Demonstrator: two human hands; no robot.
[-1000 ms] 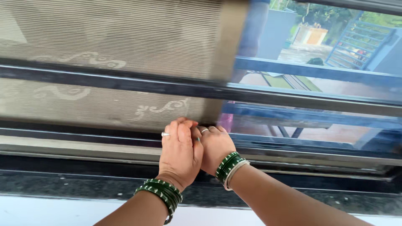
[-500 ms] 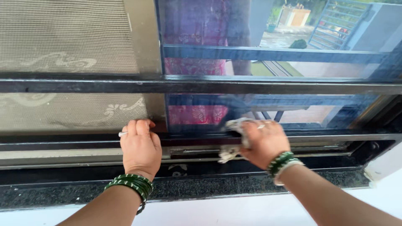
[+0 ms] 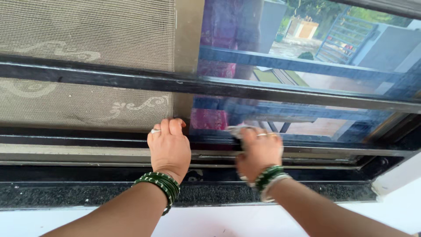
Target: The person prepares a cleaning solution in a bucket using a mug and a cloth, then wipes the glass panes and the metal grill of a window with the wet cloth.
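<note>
Cloth (image 3: 234, 131), pale and crumpled, sits bunched under the right hand (image 3: 259, 153) at the bottom rail of the glass pane (image 3: 307, 87), low in the view and a little toward 3 o'clock from centre. Only a small tuft of it shows past the fingertips, at the hand's 11 o'clock, which suggests the palm presses the rest flat against the rail so that it rubs rather than slides loose. The right grip is closed over the cloth, fingers curled down onto it; the hand is slightly blurred.

At the right hand's 9 o'clock, near it but apart, the left hand (image 3: 169, 149) rests on the lower edge of the mesh screen (image 3: 87, 66), where the screen's upright frame (image 3: 186, 52) meets the window track (image 3: 87, 153). Its fingers hook over that edge with nothing loose inside them, a closed hold on the frame itself, likely steadying the sliding panel while the other hand works.

Both wrists wear green bangles (image 3: 160, 186). A dark horizontal grille bar (image 3: 285, 92) crosses in front of screen and glass. Below the track, at 6 o'clock, runs a speckled dark stone sill (image 3: 66, 195), with the forearms reaching over it.
</note>
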